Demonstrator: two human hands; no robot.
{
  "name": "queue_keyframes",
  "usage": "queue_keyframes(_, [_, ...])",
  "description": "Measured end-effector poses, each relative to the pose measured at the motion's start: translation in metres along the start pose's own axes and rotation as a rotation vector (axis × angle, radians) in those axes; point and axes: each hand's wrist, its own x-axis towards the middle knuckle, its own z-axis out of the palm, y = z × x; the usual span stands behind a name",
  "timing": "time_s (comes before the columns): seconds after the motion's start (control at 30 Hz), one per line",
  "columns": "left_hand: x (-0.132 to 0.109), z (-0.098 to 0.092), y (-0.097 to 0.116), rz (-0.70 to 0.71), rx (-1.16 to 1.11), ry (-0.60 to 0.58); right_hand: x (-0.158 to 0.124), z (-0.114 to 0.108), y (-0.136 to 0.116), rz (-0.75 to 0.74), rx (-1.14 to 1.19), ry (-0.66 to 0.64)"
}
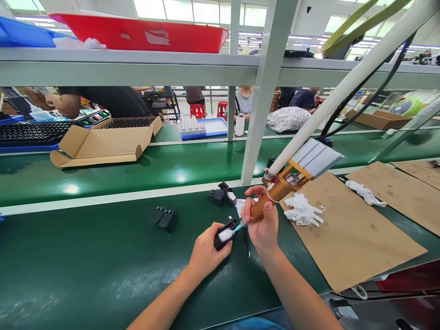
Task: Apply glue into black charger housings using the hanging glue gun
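My left hand (pixel 208 250) is closed around a small black plastic housing (pixel 220 241) with a white part inside. My right hand (pixel 263 224) grips an orange cylindrical glue gun (pixel 279 192) with a pale blue nozzle (pixel 239 226). The nozzle's tip meets the right end of the housing; whether it touches, I cannot tell. Beyond my hands, more black parts (pixel 223 195) lie on the green table (pixel 103 266). Another black block (pixel 166 219) sits to the left. A thin dark tool (pixel 247 243) lies under my right hand, partly hidden.
White gloves (pixel 303 210) rest on a cardboard sheet (pixel 357 233) at right. A grey post (pixel 261 96) and a slanted white pole (pixel 330 105) rise ahead. Overhead, a shelf holds a red tray (pixel 137 34). Across the green belt (pixel 192 160) are an open carton (pixel 106 142) and several people.
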Motion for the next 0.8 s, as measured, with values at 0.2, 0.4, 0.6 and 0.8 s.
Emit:
queue_keyframes(0.2, [0.000,0.003,-0.001,0.015,0.032,0.013,-0.004,0.011,0.003,-0.003,0.028,0.015])
queue_keyframes(0.4, [-0.001,0.007,0.004,0.122,-0.102,0.058,-0.010,0.023,0.003,0.021,0.027,0.020])
queue_keyframes(0.6, [-0.003,0.008,0.005,0.179,-0.197,0.120,-0.011,0.024,0.004,0.026,0.120,-0.021])
queue_keyframes(0.8, [0.000,0.005,0.002,0.153,-0.115,0.071,-0.011,0.024,0.003,0.020,0.076,-0.011])
